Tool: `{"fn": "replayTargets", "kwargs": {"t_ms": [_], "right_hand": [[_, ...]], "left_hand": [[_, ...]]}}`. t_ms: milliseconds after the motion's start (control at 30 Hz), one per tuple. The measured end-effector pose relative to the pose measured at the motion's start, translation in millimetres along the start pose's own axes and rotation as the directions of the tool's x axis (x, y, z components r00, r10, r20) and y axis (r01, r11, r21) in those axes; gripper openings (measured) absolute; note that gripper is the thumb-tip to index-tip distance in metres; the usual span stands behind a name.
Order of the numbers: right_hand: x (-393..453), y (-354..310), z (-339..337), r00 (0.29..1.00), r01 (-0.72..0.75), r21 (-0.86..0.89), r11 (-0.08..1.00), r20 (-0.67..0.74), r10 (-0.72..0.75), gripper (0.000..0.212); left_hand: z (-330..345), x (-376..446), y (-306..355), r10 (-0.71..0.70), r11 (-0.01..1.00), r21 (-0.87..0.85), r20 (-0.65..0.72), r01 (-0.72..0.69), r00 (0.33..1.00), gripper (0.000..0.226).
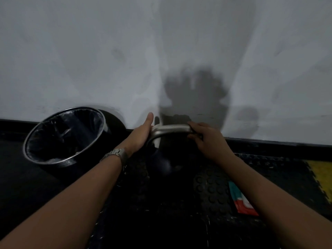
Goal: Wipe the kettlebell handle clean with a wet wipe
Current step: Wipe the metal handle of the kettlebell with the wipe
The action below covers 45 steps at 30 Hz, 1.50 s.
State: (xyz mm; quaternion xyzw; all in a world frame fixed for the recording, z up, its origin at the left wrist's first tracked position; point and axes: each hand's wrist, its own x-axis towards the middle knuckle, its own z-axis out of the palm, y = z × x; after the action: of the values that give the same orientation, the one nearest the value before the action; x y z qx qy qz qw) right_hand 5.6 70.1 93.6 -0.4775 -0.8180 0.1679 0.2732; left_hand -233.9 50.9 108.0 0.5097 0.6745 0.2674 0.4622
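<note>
Handle [172,129] of the kettlebell [161,162] shows as a dull silver arch in the middle of the view, close to the foot of the white wall [89,51]. The dark bell sits on the black studded mat [206,191], directly below the handle and partly lost in the dim light.

The left hand [142,133] is at the left bend of the handle, palm against the metal, thumb raised and pointing up toward the wall. Its other fingers are hidden behind the handle, so whether they curl round it cannot be told. A strip of white wipe [157,141] shows just under this hand, against the left leg of the handle; how it is held is not clear. A metal watch [116,153] is on the left wrist.

The right hand [204,135] grips the right bend of the handle, with fingers curled over the top and thumb underneath.

To the left, near the kettlebell, a round black bin [66,135] with a shiny rim and a dark liner stands against the wall. To the right on the mat, beside the right forearm, lies a flat packet [242,202] in teal, white and red. A yellow patch [321,178] marks the floor at the far right edge.
</note>
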Motion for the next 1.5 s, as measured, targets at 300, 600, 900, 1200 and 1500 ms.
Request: {"fn": "replayTargets", "kwargs": {"t_ms": [300, 600, 900, 1200, 1500], "right_hand": [[-0.6, -2.5, -0.8, 1.0, 0.002, 0.006, 1.0, -0.002, -0.002, 0.043], [0.3, -2.5, 0.4, 1.0, -0.015, 0.004, 1.0, -0.003, 0.015, 0.044], [0.0, -4.8, -0.3, 1.0, -0.03, 0.016, 0.999, -0.003, 0.03, 0.045], [-1.7, -6.6, 0.2, 0.999, -0.031, 0.002, 1.0, -0.009, 0.031, 0.045], [-1.8, -5.7, 0.4, 0.999, -0.043, 0.005, 0.999, -0.005, 0.043, 0.044]], "left_hand": [[1.1, -10.1, 13.1, 0.055, 0.988, 0.15, -0.096, -0.04, 0.994, 0.091], [-13.9, -23.2, 35.6, 0.282, 0.862, 0.473, -0.152, -0.181, 0.947, 0.039], [-22.6, -41.9, 20.4, 0.462, 0.756, 0.596, -0.191, -0.272, 0.866, 0.02], [17.4, -40.7, 3.0, 0.667, 0.505, 0.819, -0.169, -0.273, 0.726, 0.02], [12.0, -35.8, 17.0, 0.675, 0.632, 0.599, -0.112, -0.492, 0.729, 0.022]]}}
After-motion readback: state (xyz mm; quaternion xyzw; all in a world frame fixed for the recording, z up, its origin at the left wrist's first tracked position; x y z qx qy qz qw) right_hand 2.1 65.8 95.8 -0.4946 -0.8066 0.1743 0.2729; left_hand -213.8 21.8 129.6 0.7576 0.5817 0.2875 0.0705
